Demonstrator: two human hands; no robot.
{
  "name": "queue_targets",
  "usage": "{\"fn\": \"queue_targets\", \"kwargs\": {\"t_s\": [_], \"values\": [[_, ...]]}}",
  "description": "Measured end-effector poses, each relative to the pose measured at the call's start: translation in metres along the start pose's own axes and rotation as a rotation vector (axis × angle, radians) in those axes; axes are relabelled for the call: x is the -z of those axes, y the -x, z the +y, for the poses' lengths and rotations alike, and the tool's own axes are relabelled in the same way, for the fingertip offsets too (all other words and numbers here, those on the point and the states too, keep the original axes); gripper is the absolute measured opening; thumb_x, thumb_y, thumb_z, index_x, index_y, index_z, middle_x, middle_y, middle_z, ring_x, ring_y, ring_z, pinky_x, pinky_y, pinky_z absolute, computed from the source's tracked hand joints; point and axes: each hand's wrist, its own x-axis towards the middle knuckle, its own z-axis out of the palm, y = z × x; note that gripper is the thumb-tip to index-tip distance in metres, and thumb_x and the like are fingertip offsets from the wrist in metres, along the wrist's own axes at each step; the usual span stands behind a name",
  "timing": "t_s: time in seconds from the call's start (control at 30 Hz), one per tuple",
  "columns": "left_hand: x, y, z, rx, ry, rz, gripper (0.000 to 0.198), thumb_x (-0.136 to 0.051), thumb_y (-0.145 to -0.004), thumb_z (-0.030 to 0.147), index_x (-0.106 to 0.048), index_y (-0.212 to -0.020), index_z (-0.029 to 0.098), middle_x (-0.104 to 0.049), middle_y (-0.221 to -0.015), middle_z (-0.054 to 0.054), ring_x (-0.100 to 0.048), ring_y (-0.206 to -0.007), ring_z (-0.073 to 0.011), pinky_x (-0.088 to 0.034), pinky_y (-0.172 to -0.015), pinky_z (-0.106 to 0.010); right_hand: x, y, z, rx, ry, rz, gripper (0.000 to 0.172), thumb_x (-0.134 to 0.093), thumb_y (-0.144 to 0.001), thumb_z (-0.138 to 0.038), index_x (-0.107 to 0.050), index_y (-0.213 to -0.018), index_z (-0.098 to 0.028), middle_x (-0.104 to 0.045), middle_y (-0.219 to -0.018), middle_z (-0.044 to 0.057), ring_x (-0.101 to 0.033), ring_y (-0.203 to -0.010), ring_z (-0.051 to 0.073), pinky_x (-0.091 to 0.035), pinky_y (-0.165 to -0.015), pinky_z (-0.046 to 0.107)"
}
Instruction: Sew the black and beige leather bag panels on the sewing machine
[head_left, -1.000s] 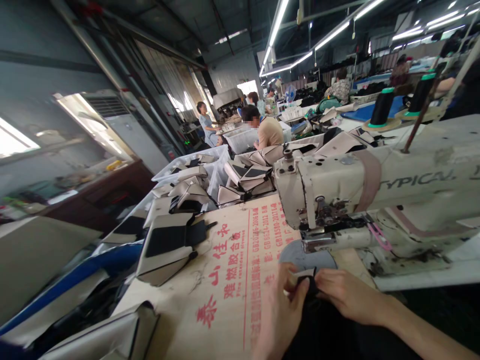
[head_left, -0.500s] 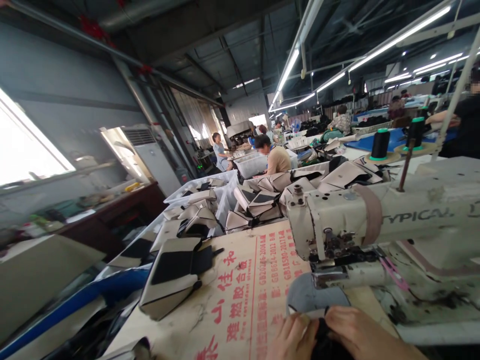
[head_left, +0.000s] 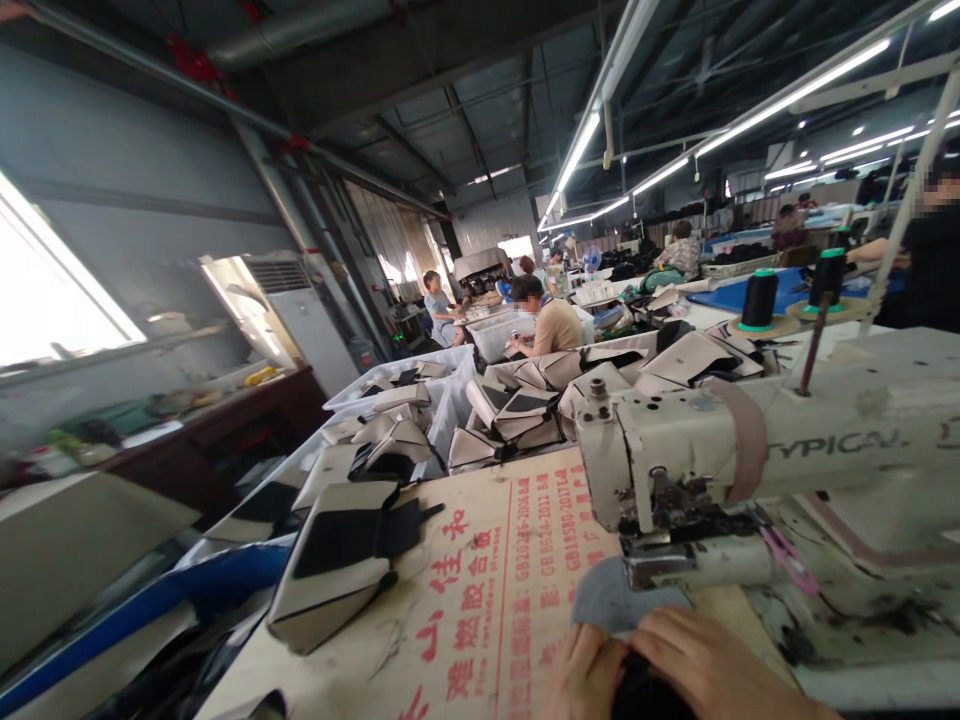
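My left hand [head_left: 589, 670] and my right hand [head_left: 690, 655] are close together at the bottom of the view, just in front of the sewing machine [head_left: 675, 440]. Both have their fingers bent and closed on a black fabric piece [head_left: 649, 692], which bunches up between them and runs out of the frame. Beyond my fingertips a grey piece with a rounded edge [head_left: 619, 592] lies beside the machine's narrow arm. Whether it is joined to the black fabric I cannot tell. The fingertips are partly hidden.
On the plywood board [head_left: 465, 600] to the left rests a beige-and-black sewn piece [head_left: 330, 570]. Plastic bins [head_left: 450, 400] behind it hold several similar pieces. Black thread cones [head_left: 759, 300] stand behind the machine. Pink-handled snips [head_left: 795, 565] lie by its arm. Other people sit farther back.
Both hands have shifted slightly left and closer together, still gripping the black fabric. The pale edge that showed between my fingers is now covered. The view has tilted slightly.
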Motion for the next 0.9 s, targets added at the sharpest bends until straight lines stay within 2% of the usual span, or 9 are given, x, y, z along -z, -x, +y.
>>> {"fn": "queue_targets", "kwargs": {"t_s": [0.17,0.33,0.43,0.53,0.6,0.67,0.73,0.83,0.9], "values": [[0.012,0.001,0.011,0.058,0.092,-0.106,0.020,-0.041,-0.089,0.027,-0.059,-0.097,0.019,-0.060,-0.094,-0.005,-0.057,-0.079,-0.0118,-0.050,-0.070,-0.026,-0.001,-0.001,-0.001,-0.063,-0.083,-0.105,0.022,-0.039,-0.085,-0.009,-0.055,-0.099,-0.017,-0.058,-0.096,0.005,-0.053,-0.088,0.017,-0.043,-0.079,0.029],[0.017,0.002,0.017,0.281,0.297,-0.101,0.019,-0.044,-0.086,0.023,-0.059,-0.098,0.021,-0.062,-0.092,-0.003,-0.058,-0.085,-0.0136,-0.047,-0.079,-0.026,0.011,-0.001,0.000,-0.073,-0.173,-0.133,0.022,-0.034,-0.091,-0.018,-0.055,-0.099,-0.016,-0.057,-0.094,0.006,-0.050,-0.089,0.017,-0.041,-0.079,0.029],[0.022,0.011,0.010,0.365,0.410,-0.135,0.035,-0.052,-0.082,0.028,-0.052,-0.117,0.024,-0.060,-0.108,-0.003,-0.055,-0.099,-0.0161,-0.043,-0.091,-0.031,0.014,0.000,0.002,-0.073,-0.187,-0.107,0.023,-0.034,-0.091,-0.019,-0.055,-0.097,-0.015,-0.057,-0.094,0.006,-0.050,-0.090,0.017,-0.040,-0.081,0.029],[0.021,0.021,0.003,0.380,0.489,-0.219,0.037,-0.045,-0.086,0.034,-0.049,-0.122,0.028,-0.044,-0.133,-0.001,-0.039,-0.122,-0.0173,-0.028,-0.105,-0.034,0.012,0.001,0.005,-0.077,-0.207,-0.082,0.022,-0.035,-0.090,-0.019,-0.055,-0.100,-0.017,-0.057,-0.097,0.006,-0.050,-0.092,0.018,-0.039,-0.083,0.030],[0.014,0.021,0.000,0.410,0.541,-0.211,0.037,-0.038,-0.089,0.035,-0.049,-0.122,0.026,-0.044,-0.134,-0.001,-0.038,-0.124,-0.0167,-0.024,-0.107,-0.034,0.011,0.000,0.006,-0.093,-0.226,-0.070,0.022,-0.036,-0.090,-0.019,-0.056,-0.100,-0.018,-0.057,-0.097,0.006,-0.050,-0.093,0.018,-0.039,-0.084,0.030],[0.004,0.014,0.000,0.444,0.569,-0.144,0.036,-0.034,-0.090,0.036,-0.054,-0.116,0.022,-0.056,-0.121,-0.002,-0.048,-0.114,-0.0169,-0.033,-0.101,-0.032,0.012,0.000,0.008,-0.135,-0.253,-0.051,0.021,-0.037,-0.090,-0.021,-0.057,-0.098,-0.018,-0.058,-0.096,0.006,-0.051,-0.092,0.018,-0.039,-0.083,0.030],[-0.005,0.001,0.001,0.492,0.517,-0.044,0.038,-0.031,-0.090,0.038,-0.061,-0.101,0.017,-0.065,-0.097,-0.003,-0.058,-0.091,-0.0165,-0.044,-0.083,-0.027,0.015,-0.001,0.009,-0.205,-0.299,-0.008,0.021,-0.039,-0.089,-0.022,-0.058,-0.095,-0.018,-0.058,-0.096,0.007,-0.052,-0.091,0.018,-0.039,-0.083,0.030],[-0.006,-0.019,0.006,0.523,0.305,0.053,0.039,-0.031,-0.090,0.040,-0.059,-0.079,0.015,-0.061,-0.069,0.000,-0.055,-0.065,-0.0131,-0.042,-0.060,-0.022,0.016,0.001,0.006,-0.338,-0.429,0.080,0.021,-0.042,-0.088,-0.026,-0.061,-0.094,-0.019,-0.060,-0.096,0.005,-0.053,-0.092,0.019,-0.039,-0.083,0.029],[-0.001,-0.033,0.007,0.462,0.152,0.019,0.037,-0.031,-0.090,0.038,-0.057,-0.074,0.016,-0.058,-0.065,0.000,-0.052,-0.061,-0.0117,-0.037,-0.057,-0.020,0.009,0.002,0.004,-0.432,-0.592,0.129,0.023,-0.044,-0.087,-0.033,-0.062,-0.093,-0.019,-0.061,-0.091,0.004,-0.054,-0.090,0.020,-0.039,-0.081,0.029]]}}
